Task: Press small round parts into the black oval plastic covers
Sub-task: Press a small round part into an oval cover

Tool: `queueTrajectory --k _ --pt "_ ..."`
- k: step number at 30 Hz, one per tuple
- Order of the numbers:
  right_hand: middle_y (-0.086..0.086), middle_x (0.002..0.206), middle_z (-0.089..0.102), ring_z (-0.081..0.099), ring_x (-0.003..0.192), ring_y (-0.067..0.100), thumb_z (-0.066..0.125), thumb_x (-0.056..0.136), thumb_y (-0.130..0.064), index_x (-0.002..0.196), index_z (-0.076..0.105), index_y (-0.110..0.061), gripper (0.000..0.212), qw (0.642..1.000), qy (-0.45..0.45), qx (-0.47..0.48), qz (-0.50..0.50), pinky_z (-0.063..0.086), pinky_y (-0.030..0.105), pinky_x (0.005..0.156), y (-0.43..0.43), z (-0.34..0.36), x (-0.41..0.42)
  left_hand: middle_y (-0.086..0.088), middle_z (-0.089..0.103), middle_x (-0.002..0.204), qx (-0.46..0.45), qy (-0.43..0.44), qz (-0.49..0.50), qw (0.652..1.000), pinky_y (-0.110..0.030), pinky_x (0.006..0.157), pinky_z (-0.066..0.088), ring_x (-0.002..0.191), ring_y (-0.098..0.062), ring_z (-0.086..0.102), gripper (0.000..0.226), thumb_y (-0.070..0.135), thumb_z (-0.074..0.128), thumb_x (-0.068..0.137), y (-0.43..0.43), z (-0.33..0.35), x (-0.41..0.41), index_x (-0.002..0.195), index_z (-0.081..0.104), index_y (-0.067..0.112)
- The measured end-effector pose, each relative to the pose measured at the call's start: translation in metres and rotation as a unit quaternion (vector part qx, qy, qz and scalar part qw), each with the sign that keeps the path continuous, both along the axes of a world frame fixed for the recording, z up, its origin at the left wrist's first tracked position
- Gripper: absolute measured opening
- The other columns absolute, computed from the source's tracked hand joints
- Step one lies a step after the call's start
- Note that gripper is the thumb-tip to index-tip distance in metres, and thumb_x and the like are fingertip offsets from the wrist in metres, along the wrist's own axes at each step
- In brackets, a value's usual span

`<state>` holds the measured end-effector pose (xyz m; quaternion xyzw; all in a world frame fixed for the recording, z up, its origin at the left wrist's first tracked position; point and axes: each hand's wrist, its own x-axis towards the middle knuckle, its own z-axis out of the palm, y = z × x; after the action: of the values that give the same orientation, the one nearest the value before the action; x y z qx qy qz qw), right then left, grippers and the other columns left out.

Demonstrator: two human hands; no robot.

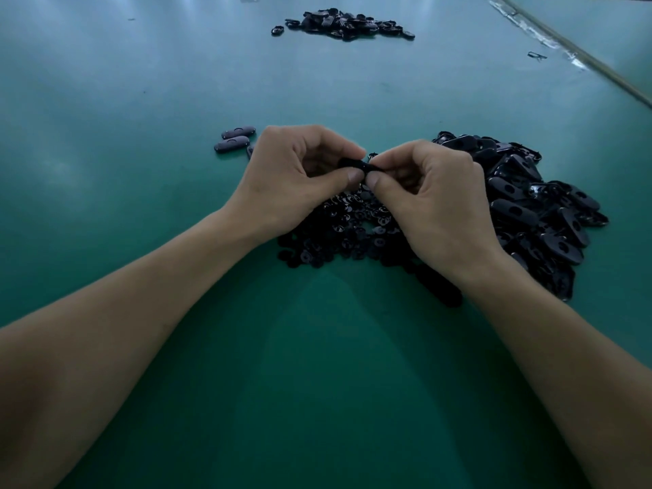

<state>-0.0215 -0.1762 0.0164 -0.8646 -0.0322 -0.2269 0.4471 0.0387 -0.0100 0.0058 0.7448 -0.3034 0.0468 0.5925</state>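
Both of my hands meet above the table's middle, pinching one black oval cover [357, 166] between thumbs and fingers. My left hand [300, 171] grips its left end, my right hand [430, 195] its right end. Most of the cover is hidden by my fingers, and I cannot tell whether a round part sits in it. Under my hands lies a heap of small round black parts [349, 227]. A pile of black oval covers [532, 206] lies to the right of my right hand.
Two oval covers [235, 139] lie side by side left of my left hand, a third partly hidden behind it. Another pile of black covers [344, 24] sits far back on the green table [141, 100]. A metal rail [582, 54] runs along the right edge.
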Motion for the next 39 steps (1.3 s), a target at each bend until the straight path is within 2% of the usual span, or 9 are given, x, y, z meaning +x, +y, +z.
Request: queueTrajectory --k 3,11,21,24,28,31,33,36,39 --pt "-0.017 0.073 0.066 0.061 0.067 -0.007 0.071 0.087 -0.016 0.088 0.067 -0.027 0.011 1.000 0.012 -0.016 -0.002 0.045 0.006 0.065 0.002 0.001 0.000 0.018 0.074 0.077 0.003 -0.001 0.001 1.000 -0.019 0.077 0.057 0.075 -0.002 0.071 0.026 -0.003 0.077 0.082 0.000 0.000 0.000 0.091 0.071 0.021" --pt "-0.018 0.071 0.066 0.062 0.066 -0.007 0.071 0.087 -0.016 0.087 0.069 -0.028 0.012 1.000 0.010 -0.006 0.001 0.046 0.007 0.064 0.001 0.003 -0.001 0.016 0.074 0.073 0.000 0.004 0.014 1.000 -0.016 0.071 0.055 0.070 0.000 0.070 0.024 -0.001 0.081 0.079 0.001 0.001 -0.002 0.088 0.072 0.019" --pt "-0.018 0.074 0.068 0.062 0.068 -0.007 0.071 0.087 -0.012 0.088 0.070 -0.028 0.016 1.000 0.016 -0.011 0.012 0.048 0.010 0.069 0.001 0.001 0.001 0.013 0.075 0.071 0.004 -0.003 0.038 0.999 -0.017 0.066 0.055 0.065 -0.002 0.069 0.022 0.001 0.083 0.077 0.003 0.002 -0.003 0.083 0.073 0.019" --pt "-0.017 0.083 0.071 0.065 0.077 -0.005 0.066 0.091 -0.012 0.101 0.075 -0.022 0.016 1.000 0.022 -0.019 0.002 0.052 0.013 0.078 0.001 0.001 0.002 0.014 0.074 0.071 0.004 -0.015 0.064 0.998 -0.020 0.069 0.057 0.067 -0.004 0.070 0.023 0.002 0.080 0.078 0.002 0.000 -0.002 0.082 0.072 0.024" --pt "-0.005 0.105 0.072 0.066 0.097 0.004 0.059 0.095 -0.012 0.118 0.071 -0.015 0.026 0.995 0.025 -0.087 -0.041 0.047 0.014 0.093 -0.002 0.004 0.002 0.017 0.070 0.074 0.000 -0.052 0.181 0.982 -0.016 0.068 0.052 0.067 0.001 0.068 0.019 0.011 0.077 0.082 0.004 0.000 0.006 0.086 0.070 0.029" --pt "0.006 0.119 0.066 0.060 0.111 0.022 0.054 0.096 -0.010 0.123 0.069 -0.015 0.031 0.978 0.068 -0.184 -0.067 0.042 0.028 0.104 -0.012 0.006 0.007 0.023 0.069 0.071 0.015 -0.060 0.274 0.960 -0.014 0.069 0.052 0.067 0.006 0.066 0.013 0.018 0.071 0.086 0.008 0.001 0.012 0.088 0.069 0.031" --pt "0.010 0.126 0.061 0.052 0.119 0.030 0.052 0.097 -0.013 0.127 0.066 -0.017 0.033 0.961 0.106 -0.248 -0.067 0.037 0.032 0.106 -0.016 0.006 0.013 0.024 0.071 0.072 0.044 -0.048 0.306 0.950 -0.024 0.074 0.056 0.068 0.005 0.065 0.008 0.025 0.065 0.087 0.011 0.002 0.015 0.085 0.065 0.033" --pt "0.009 0.132 0.056 0.043 0.125 0.034 0.050 0.100 -0.022 0.131 0.062 -0.024 0.034 0.941 0.124 -0.309 -0.066 0.033 0.041 0.106 -0.015 0.008 0.020 0.019 0.069 0.077 0.117 -0.055 0.357 0.925 -0.041 0.089 0.054 0.078 -0.008 0.065 0.002 0.036 0.062 0.085 0.018 0.003 0.021 0.084 0.063 0.036" --pt "0.007 0.134 0.055 0.040 0.129 0.034 0.045 0.103 -0.030 0.135 0.058 -0.031 0.034 0.929 0.143 -0.337 -0.061 0.032 0.045 0.105 -0.009 0.012 0.030 0.020 0.061 0.074 0.161 -0.031 0.386 0.908 -0.045 0.096 0.051 0.094 -0.020 0.068 0.002 0.038 0.062 0.085 0.027 0.005 0.028 0.086 0.064 0.037"
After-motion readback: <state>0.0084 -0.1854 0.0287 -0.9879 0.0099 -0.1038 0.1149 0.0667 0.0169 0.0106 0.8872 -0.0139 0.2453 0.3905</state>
